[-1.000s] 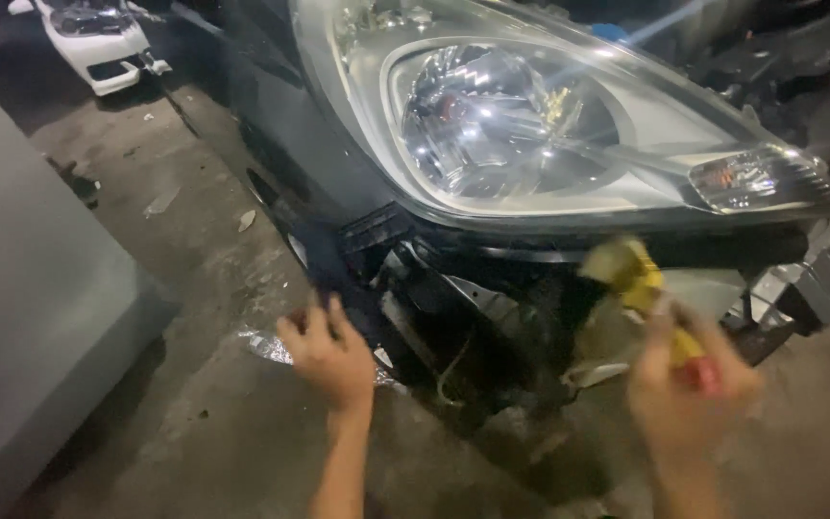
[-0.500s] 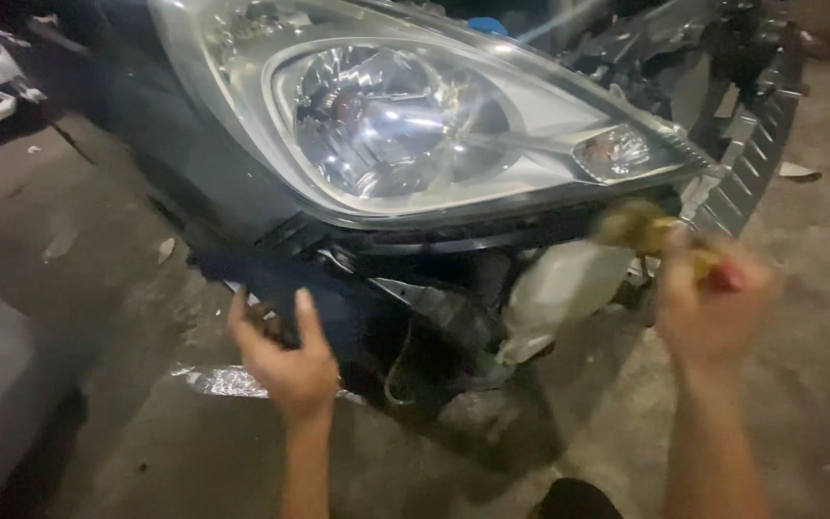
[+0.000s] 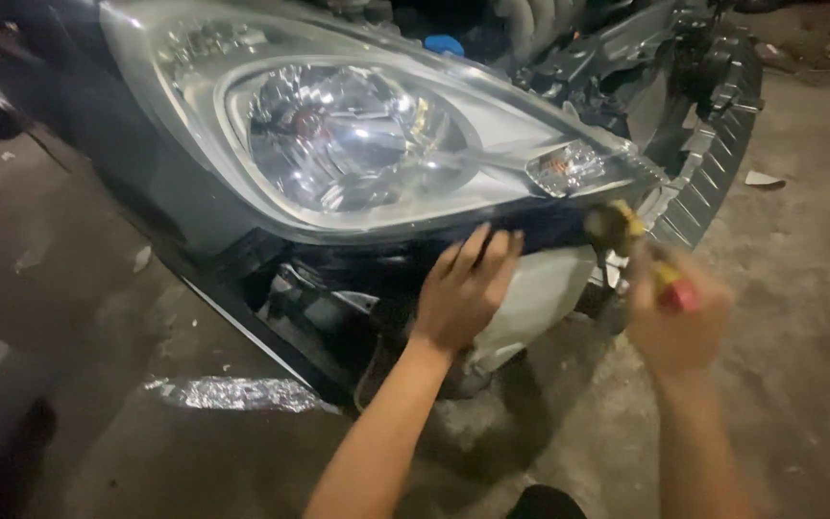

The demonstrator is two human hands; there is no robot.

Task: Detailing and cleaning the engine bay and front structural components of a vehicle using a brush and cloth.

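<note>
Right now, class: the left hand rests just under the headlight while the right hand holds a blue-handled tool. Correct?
Not quite. In the head view the tool in the right hand has a yellow and red handle, not blue. The left hand does rest just under the headlight.

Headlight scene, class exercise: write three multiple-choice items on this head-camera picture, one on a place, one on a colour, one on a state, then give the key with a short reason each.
1. Where does the left hand rest?
A. on the dark edge just under the headlight
B. flat on the concrete floor
C. on the white car

2. What colours show on the tool in the right hand?
A. blue and green
B. yellow and red
C. all black

3. How is the car's front below the lamp?
A. fully covered by a bumper
B. wrapped in cloth
C. open, with inner parts showing

Key: 1 A, its fingers lie along that edge. 2 B, though blurred, a yellow shaft and red end show. 3 C, brackets and a white tank are exposed.
</note>
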